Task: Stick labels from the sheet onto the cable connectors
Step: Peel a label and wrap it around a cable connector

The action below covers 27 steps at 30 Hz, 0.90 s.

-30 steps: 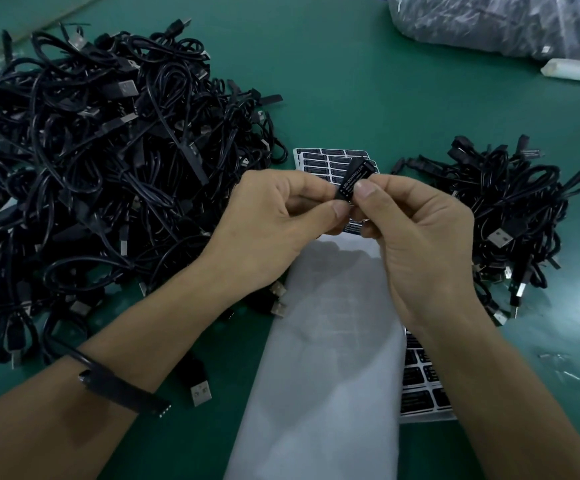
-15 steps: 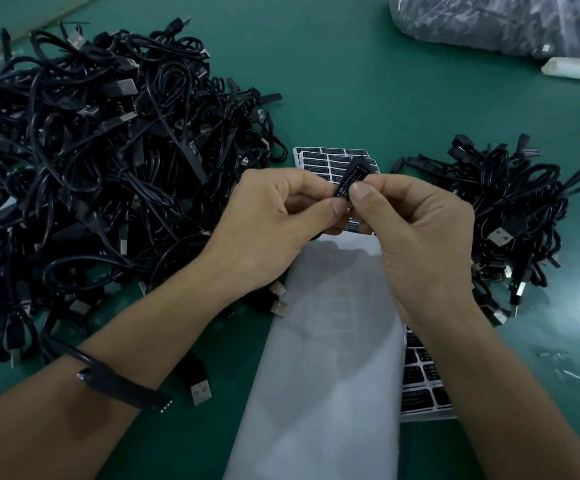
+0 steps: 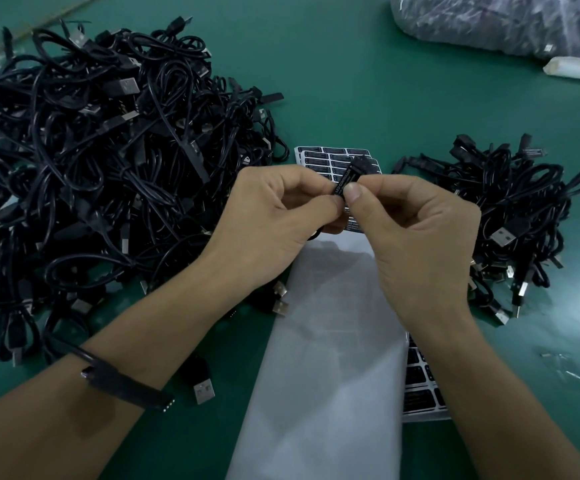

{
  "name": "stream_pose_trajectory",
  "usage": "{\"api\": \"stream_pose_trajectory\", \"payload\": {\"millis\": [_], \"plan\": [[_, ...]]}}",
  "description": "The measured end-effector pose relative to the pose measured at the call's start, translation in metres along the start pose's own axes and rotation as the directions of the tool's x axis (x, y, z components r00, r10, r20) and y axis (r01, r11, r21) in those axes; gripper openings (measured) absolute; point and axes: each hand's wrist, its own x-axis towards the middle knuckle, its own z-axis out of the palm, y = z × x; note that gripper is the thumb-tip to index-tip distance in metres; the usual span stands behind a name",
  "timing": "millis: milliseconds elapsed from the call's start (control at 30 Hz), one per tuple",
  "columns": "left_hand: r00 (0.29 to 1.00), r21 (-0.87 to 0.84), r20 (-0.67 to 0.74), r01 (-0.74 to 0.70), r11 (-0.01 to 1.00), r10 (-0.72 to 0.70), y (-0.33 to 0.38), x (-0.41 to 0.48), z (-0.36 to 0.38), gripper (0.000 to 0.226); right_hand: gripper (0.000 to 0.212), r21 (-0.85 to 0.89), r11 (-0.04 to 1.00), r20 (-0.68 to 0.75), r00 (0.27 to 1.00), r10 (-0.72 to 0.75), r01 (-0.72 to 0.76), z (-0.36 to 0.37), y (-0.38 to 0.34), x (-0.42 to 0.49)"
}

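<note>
A: Two hands on one connector (image 3: 345, 180)? How does it look?
B: Slim and black, with white print along its face, tilted up over the sheet (image 3: 319, 161).
A: And each grip?
B: Narrow. Left hand (image 3: 271, 220) and right hand (image 3: 416, 237) both pinch its lower end, thumb tips side by side. Big pile (image 3: 91, 168) lies left of the sheet, small pile (image 3: 506, 209) right.

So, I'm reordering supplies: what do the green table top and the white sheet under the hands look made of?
Table top: likely rubber or vinyl mat, matte green with soft glare patches. White sheet: probably thin paper or liner film, dull and smooth, curving without creases.
</note>
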Motion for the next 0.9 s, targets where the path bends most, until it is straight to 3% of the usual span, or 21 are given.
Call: {"api": "stream_pose_trajectory", "payload": {"millis": [333,733,900], "plan": [[1.000,0.000,0.013,-0.016,1.000,0.016,-0.0013,-0.0003,0.0003,0.012,0.023,-0.112,0.994,-0.072,0.997,-0.004,-0.004,0.0016,-0.0020,-0.0017],[1.000,0.016,-0.007,-0.004,1.000,0.004,-0.0006,-0.0017,0.0029,0.010,0.022,-0.052,0.995,-0.085,0.993,0.085,-0.090,0.0017,-0.0058,-0.0012],[1.000,0.028,-0.015,0.004,1.000,-0.004,-0.0010,-0.0019,0.0026,0.009,0.018,0.030,0.982,-0.087,0.979,0.186,-0.184,0.0012,-0.0034,0.0002]]}}
